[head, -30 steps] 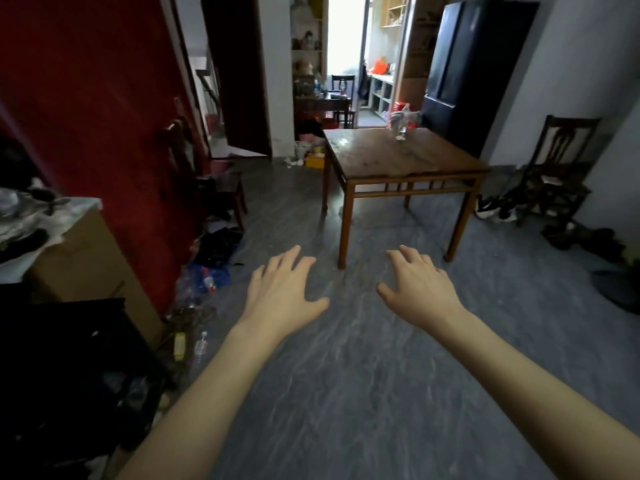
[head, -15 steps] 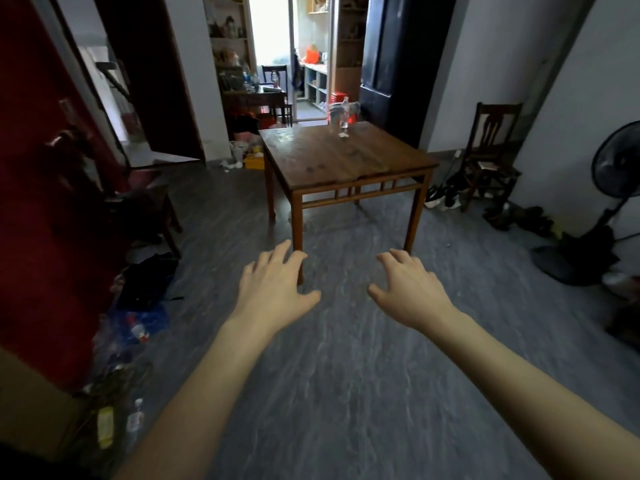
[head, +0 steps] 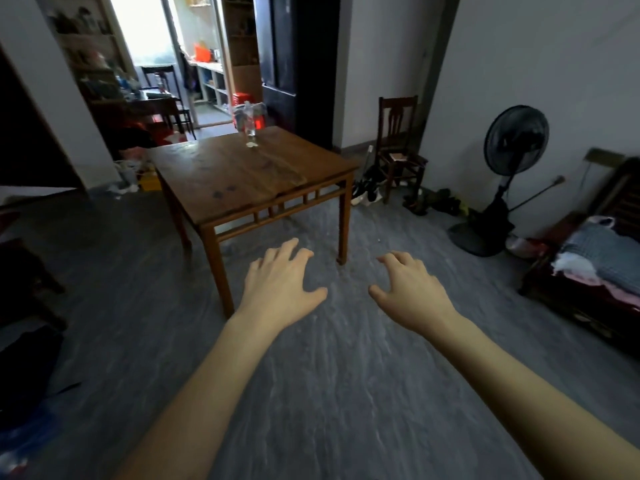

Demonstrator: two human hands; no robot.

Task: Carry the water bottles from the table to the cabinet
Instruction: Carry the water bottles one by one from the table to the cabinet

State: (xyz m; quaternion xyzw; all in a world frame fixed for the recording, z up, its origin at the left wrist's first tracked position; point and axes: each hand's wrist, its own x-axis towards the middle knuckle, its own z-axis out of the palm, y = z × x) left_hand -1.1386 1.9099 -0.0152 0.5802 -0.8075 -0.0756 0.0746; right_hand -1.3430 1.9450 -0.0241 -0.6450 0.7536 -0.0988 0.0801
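Observation:
A square wooden table stands ahead of me in the middle of the room. Clear plastic water bottles are clustered near its far edge; blur keeps me from telling how many. My left hand is stretched out in front of me, palm down, fingers apart and holding nothing, just short of the table's near corner leg. My right hand is held out the same way, to the right of the table's front right leg. Both hands hover over the grey floor, well short of the bottles.
A tall black fridge rises behind the table. A wooden chair with shoes around it stands by the right wall, then a black floor fan and a bench with cloth. Clutter lies on the floor at left. A doorway opens beyond.
The view has swung right and moved closer to the table. The red wall and cardboard box at left have left the view; the fan and bench have come in. Both hands stay open.

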